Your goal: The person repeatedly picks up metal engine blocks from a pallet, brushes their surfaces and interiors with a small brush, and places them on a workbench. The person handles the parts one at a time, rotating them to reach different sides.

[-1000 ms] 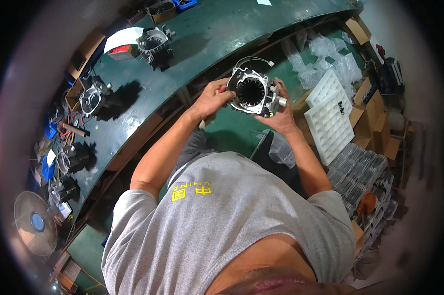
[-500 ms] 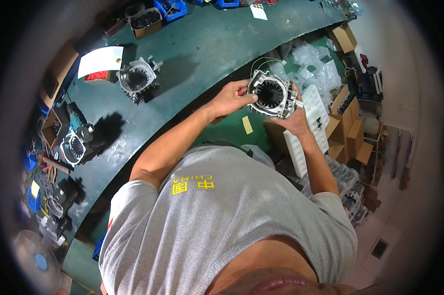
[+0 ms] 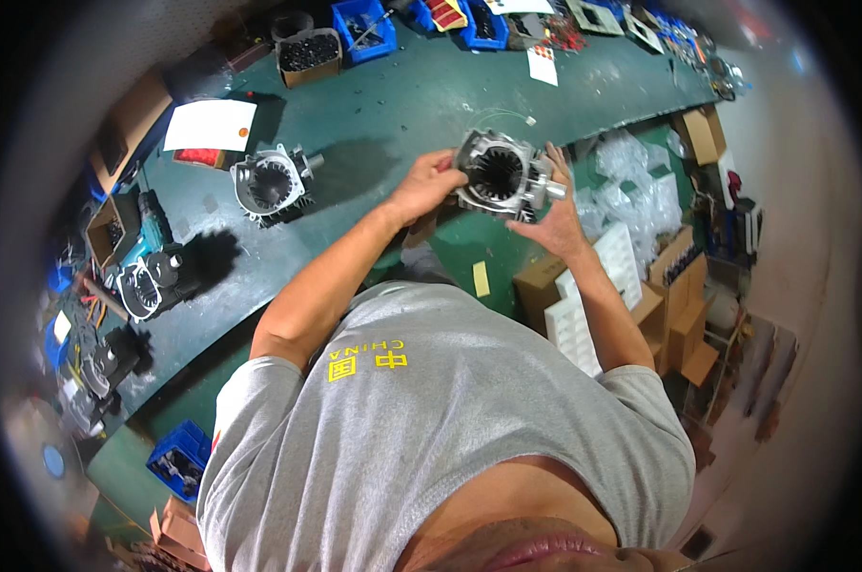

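Between my hands I hold a silver cast-metal motor housing [image 3: 496,181] with a round toothed bore, its open side facing up. My left hand [image 3: 423,189] is closed on its left rim, the thumb near the bore; something small and red shows by the fingers. My right hand [image 3: 557,221] grips the right side around a stubby metal shaft, fingers partly hidden behind. Thin pale wires with a small white connector [image 3: 531,121] stick out past the far side. A similar silver housing [image 3: 267,186] stands on the green workbench [image 3: 364,124] to the left.
At the left lie a teal power tool [image 3: 152,224] and dark housings [image 3: 150,283]. Blue bins [image 3: 364,30] and a box of small black parts [image 3: 309,57] line the far side. Right of me are white foam trays [image 3: 617,267], clear plastic bags [image 3: 631,181] and cardboard boxes [image 3: 684,310].
The housing in both hands has moved left, over the bench edge, and turned slightly. My view has shifted, showing more of the bench's far side. Both hands keep their grip.
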Tool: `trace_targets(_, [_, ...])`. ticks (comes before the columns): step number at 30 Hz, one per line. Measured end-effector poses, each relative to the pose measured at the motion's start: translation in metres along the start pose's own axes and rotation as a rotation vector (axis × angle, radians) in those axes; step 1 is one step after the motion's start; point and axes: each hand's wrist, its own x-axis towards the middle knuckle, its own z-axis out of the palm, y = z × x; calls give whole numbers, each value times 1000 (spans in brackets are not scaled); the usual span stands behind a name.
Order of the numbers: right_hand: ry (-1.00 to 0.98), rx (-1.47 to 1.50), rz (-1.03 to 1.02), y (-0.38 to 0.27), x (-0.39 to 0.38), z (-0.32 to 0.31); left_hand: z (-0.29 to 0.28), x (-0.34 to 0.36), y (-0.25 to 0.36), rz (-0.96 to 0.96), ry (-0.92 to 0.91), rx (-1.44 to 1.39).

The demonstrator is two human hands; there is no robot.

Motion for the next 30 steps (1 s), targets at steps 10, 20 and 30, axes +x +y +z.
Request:
trace_targets(10, [-233,-283,-309,-15,123,-21,-47,49,-37,-21,232,-469])
trace_targets(20, [-333,-259,-450,20,152,-20,-33,57,-58,18,372,-613])
trace_targets(30, [-371,497,-312,141,169,88,-26,50,10,-40,723,207])
